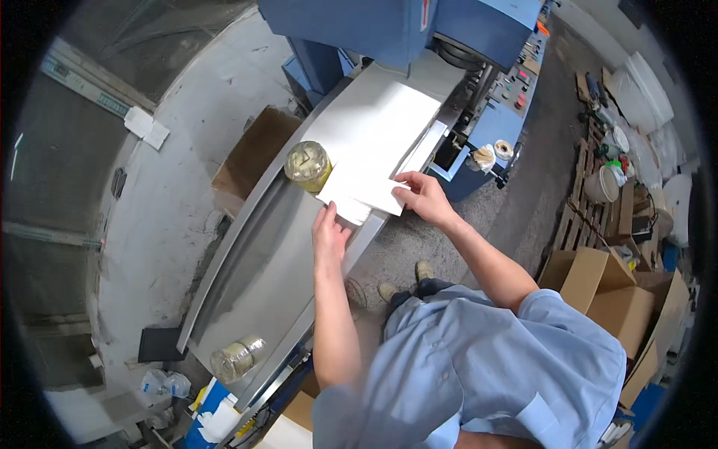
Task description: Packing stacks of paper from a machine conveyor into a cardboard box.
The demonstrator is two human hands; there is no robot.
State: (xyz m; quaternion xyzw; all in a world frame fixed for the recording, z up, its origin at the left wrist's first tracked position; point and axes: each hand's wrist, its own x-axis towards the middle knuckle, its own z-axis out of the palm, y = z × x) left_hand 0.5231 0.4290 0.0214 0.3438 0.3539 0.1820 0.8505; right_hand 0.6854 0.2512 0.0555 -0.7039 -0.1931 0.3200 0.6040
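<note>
Over the near edge of a long grey metal table (277, 247), my right hand (428, 199) pinches the corner of a white paper sheet (385, 196), thumb on top. Just left of it my left hand (330, 238) grips the lower edge of a small stack of white paper (345, 211). The sheet partly overlaps that stack. Beyond both hands, larger white paper (389, 123) lies on the table toward the machine. A round, clear-topped container with yellowish sides (307, 166) stands beside the paper, left of my hands.
A blue machine (359, 30) rises at the table's far end, with a button panel (520, 90) on its right. Another wrapped cylinder (238, 359) lies at the table's near left end. Cardboard boxes (617, 299) and a pallet (572, 194) with buckets stand at right; a brown box (254, 157) is behind the table.
</note>
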